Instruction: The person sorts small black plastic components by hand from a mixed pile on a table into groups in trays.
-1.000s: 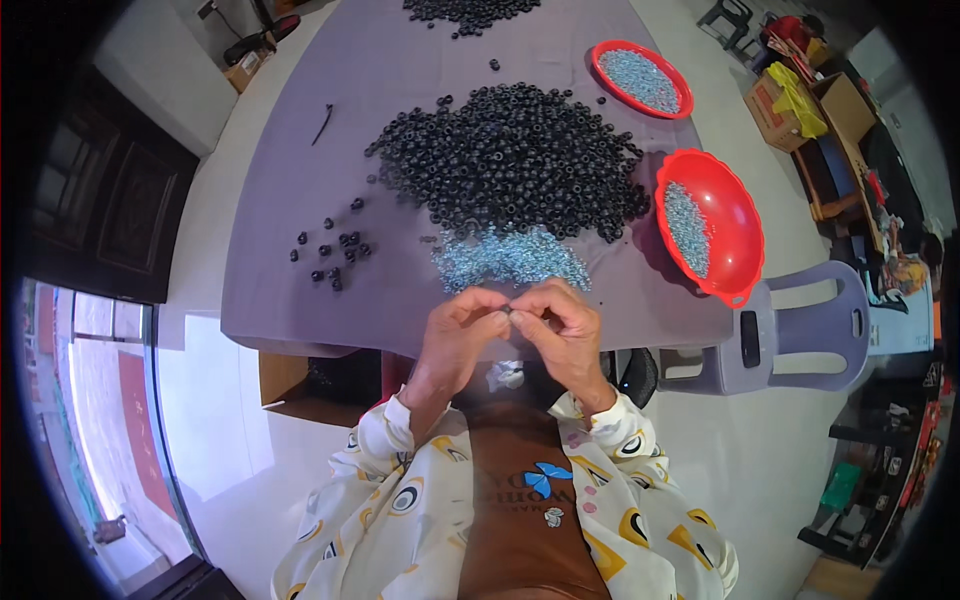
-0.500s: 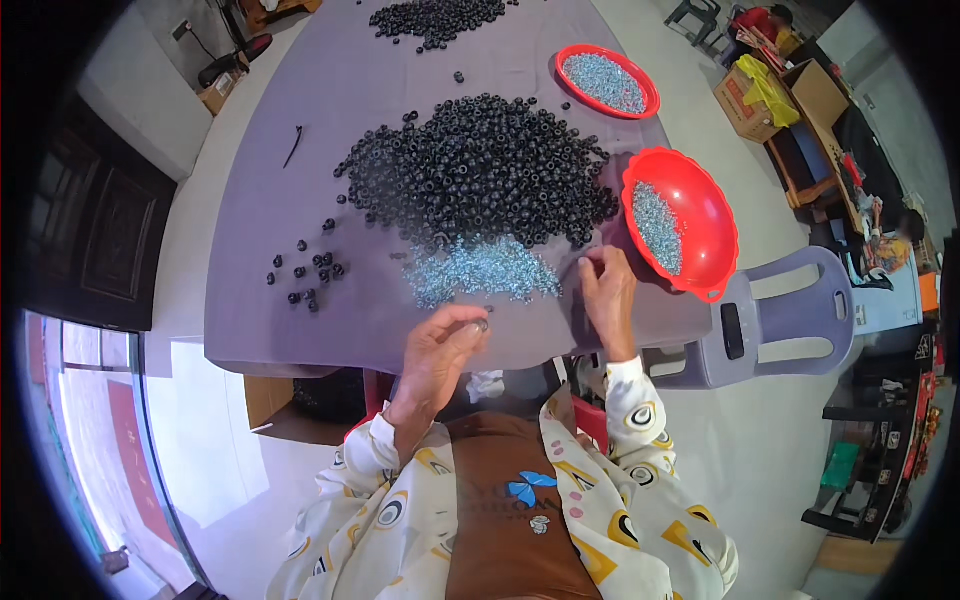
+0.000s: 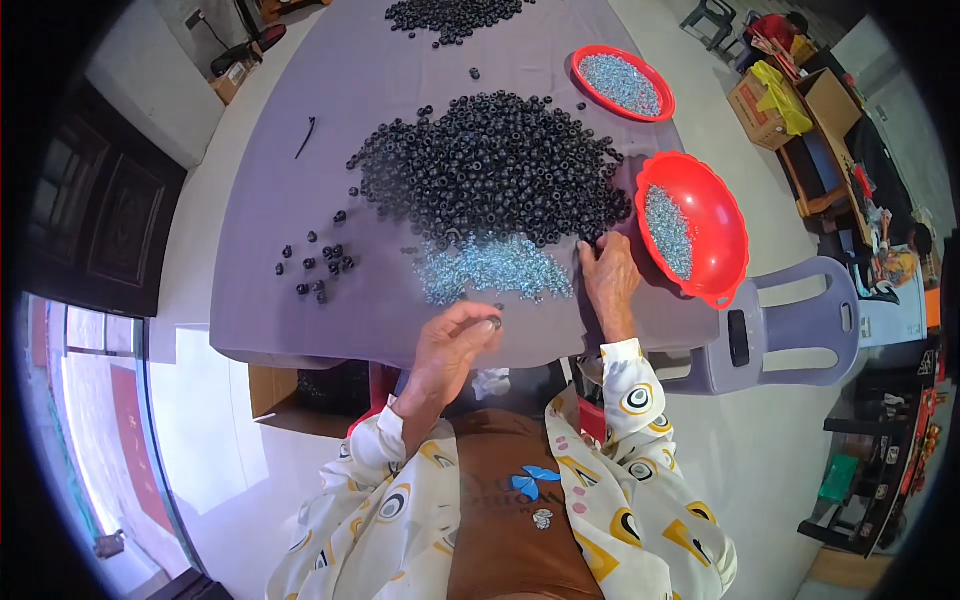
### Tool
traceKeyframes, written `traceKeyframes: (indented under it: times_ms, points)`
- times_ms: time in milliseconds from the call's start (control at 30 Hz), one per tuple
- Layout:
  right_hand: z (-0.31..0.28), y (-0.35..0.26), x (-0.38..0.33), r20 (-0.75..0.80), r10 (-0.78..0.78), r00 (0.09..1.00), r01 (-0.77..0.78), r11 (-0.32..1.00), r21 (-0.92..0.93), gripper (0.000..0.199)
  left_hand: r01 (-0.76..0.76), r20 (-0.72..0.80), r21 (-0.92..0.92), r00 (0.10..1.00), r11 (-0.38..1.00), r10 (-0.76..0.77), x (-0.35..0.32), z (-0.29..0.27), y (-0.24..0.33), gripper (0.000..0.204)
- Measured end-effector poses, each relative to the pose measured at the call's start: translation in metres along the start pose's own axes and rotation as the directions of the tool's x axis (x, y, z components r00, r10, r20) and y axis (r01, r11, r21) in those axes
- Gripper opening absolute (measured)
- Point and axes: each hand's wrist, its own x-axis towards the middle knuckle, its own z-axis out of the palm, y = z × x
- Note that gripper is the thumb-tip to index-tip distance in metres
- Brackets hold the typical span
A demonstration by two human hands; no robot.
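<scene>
My left hand (image 3: pixel 455 345) is raised at the near table edge, thumb and forefinger pinched on a small dark round piece that looks like a black bead (image 3: pixel 495 322). Forward and to the right, my right hand (image 3: pixel 612 278) reaches the near right edge of a big heap of black beads (image 3: pixel 490 165), thumb and forefinger slightly apart at the outermost beads. Between the hands and that heap lies a patch of tiny shiny light-blue beads (image 3: pixel 495 270). Whether my right fingertips touch a bead is too small to tell.
A red scalloped bowl (image 3: pixel 715 235) with light-blue beads stands right of my right hand; a red plate (image 3: pixel 660 100) of them sits beyond. Loose black beads (image 3: pixel 330 262) lie left. Another black heap (image 3: pixel 450 15) is at the far end. A grey plastic chair (image 3: pixel 785 320) stands right.
My right hand has moved forward to the edge of the black bead heap, its thumb and forefinger extending. My left hand keeps its pinch. The whole view has shifted slightly.
</scene>
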Motion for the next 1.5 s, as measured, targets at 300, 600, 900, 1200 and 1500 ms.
traceKeyframes:
  times_ms: [300, 600, 900, 1200, 1500]
  points:
    - [-0.002, 0.005, -0.001, -0.08, -0.123, 0.989, 0.136, 0.973, 0.185, 0.015, -0.024, -0.023, -0.001, 0.999, 1.0, 0.024, -0.002, -0.005, 0.002, 0.016]
    - [-0.047, -0.033, -0.018, 0.337, -0.005, 0.942, -0.298, 0.453, 0.84, 0.005, -0.087, 0.048, -0.025, 0.995, 0.996, 0.088, 0.002, 0.001, 0.003, 0.015]
    - [-0.074, -0.081, -0.053, 0.526, -0.384, 0.759, -0.399, 0.365, 0.841, 0.009, -0.161, 0.048, 0.085, 0.986, 0.983, 0.157, -0.005, 0.004, 0.008, 0.014]
    - [-0.079, -0.095, -0.059, 0.406, -0.451, 0.795, -0.148, 0.505, 0.85, 0.009, -0.255, 0.012, 0.327, 0.964, 0.91, 0.266, -0.008, 0.005, 0.004, 0.015]
    - [-0.079, -0.091, -0.059, 0.422, -0.436, 0.795, -0.119, 0.57, 0.813, 0.006, -0.262, 0.012, 0.404, 0.96, 0.877, 0.281, -0.01, 0.008, 0.006, 0.012]
